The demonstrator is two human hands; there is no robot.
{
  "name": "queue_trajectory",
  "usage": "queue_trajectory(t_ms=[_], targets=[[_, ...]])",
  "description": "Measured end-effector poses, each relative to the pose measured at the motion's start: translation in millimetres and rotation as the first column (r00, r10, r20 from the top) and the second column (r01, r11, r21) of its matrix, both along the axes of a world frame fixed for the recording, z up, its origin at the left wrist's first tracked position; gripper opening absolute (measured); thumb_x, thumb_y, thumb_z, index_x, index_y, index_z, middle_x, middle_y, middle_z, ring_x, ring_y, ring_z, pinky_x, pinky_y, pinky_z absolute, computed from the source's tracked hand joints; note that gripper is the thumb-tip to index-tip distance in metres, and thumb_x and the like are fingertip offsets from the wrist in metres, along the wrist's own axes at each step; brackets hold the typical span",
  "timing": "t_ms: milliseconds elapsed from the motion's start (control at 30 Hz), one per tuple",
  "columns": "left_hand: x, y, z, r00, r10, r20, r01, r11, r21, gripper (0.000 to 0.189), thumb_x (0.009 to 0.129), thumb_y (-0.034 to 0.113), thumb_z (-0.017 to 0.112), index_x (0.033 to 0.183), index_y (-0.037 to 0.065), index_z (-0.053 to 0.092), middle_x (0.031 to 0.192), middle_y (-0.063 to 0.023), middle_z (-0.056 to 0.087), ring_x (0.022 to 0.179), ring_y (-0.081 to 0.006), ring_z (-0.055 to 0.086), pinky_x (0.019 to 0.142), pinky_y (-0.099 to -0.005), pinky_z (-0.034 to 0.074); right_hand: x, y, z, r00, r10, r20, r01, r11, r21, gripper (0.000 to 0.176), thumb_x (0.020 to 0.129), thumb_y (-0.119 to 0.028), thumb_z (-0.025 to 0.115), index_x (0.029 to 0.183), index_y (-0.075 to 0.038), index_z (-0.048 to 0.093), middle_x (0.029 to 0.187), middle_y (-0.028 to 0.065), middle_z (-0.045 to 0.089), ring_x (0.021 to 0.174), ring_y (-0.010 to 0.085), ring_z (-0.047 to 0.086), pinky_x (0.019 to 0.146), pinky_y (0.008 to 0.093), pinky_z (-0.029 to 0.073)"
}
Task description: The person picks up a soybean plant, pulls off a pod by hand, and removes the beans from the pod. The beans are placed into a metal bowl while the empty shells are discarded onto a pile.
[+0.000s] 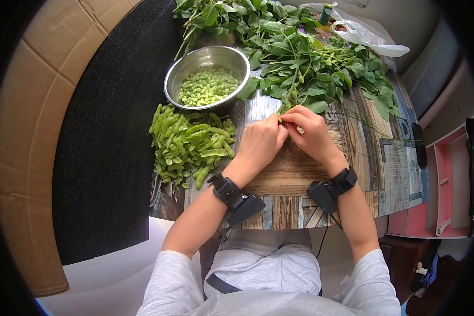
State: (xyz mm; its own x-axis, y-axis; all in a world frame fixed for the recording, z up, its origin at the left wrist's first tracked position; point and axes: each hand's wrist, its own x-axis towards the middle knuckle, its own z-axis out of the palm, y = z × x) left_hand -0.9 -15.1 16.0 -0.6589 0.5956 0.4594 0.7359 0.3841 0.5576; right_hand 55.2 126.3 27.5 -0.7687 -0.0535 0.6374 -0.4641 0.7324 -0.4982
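My left hand [260, 141] and my right hand [312, 131] meet over the table, fingertips pinched together on a small green bean pod [280, 121]. The fingers hide most of that pod. Just beyond them lie leafy bean stalks [316, 68] with pods still attached. To the left of my left hand is a pile of green pods and split hulls [189, 145]. Behind the pile stands a steel bowl [169, 88] with shelled green beans [208, 87] inside.
The table [284, 184] has a wood-plank pattern and a curved front edge. A black panel [105, 142] and cardboard [29, 158] stand at the left. A white plastic bag [363, 34] lies at the back right, and a pink shelf unit [432, 184] is beyond the table's right side.
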Motion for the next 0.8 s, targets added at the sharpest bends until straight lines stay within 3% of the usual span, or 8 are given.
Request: queue_trajectory(t_ms=[233, 300, 500, 800], targets=[[-5.1, -0.2, -2.2, 0.999, -0.023, 0.033, 0.022, 0.999, 0.028, 0.017, 0.080, 0.014, 0.056, 0.077, -0.003, 0.055, 0.063, -0.0225, 0.057, 0.060, -0.0381, 0.057, 0.054, -0.0439, 0.045, 1.3, 1.2, 0.0, 1.000, -0.010, 0.010, 0.010, 1.000, 0.003, 0.016, 0.071, 0.003, 0.061, 0.087, 0.001, 0.060, 0.081, 0.0118, 0.058, 0.072, 0.0282, 0.058, 0.063, 0.0340, 0.048], [-6.0, -1.3, -0.7, 0.999, -0.030, 0.033, 0.028, 0.999, 0.045, 0.017, 0.080, 0.014, 0.057, 0.076, -0.002, 0.056, 0.063, -0.0222, 0.057, 0.059, -0.0378, 0.057, 0.053, -0.0430, 0.045, 2.1, -0.1, 0.2, 0.999, -0.007, 0.044, 0.011, 0.997, -0.075, 0.016, 0.071, 0.003, 0.062, 0.087, 0.001, 0.060, 0.081, 0.0118, 0.058, 0.072, 0.0282, 0.058, 0.063, 0.0341, 0.048], [-8.3, -3.6, -0.8, 0.999, -0.046, 0.014, 0.046, 0.999, 0.002, 0.017, 0.079, 0.014, 0.057, 0.077, -0.003, 0.057, 0.062, -0.0220, 0.056, 0.059, -0.0367, 0.057, 0.053, -0.0410, 0.045, 2.0, -0.3, -0.5, 1.000, -0.019, 0.005, 0.019, 1.000, 0.017, 0.015, 0.070, 0.002, 0.063, 0.085, 0.000, 0.060, 0.077, 0.0115, 0.056, 0.070, 0.0282, 0.057, 0.062, 0.0347, 0.048], [-11.7, -3.7, -2.4, 0.981, -0.124, 0.149, 0.111, 0.990, 0.090, 0.015, 0.078, 0.010, 0.054, 0.076, -0.004, 0.058, 0.058, -0.0158, 0.058, 0.052, -0.0250, 0.060, 0.051, -0.0319, 0.046, 2.8, -2.0, 0.1, 0.997, -0.052, -0.061, 0.056, 0.996, 0.064, 0.014, 0.069, 0.002, 0.063, 0.083, 0.001, 0.060, 0.076, 0.0113, 0.056, 0.069, 0.0281, 0.057, 0.062, 0.0349, 0.048]])
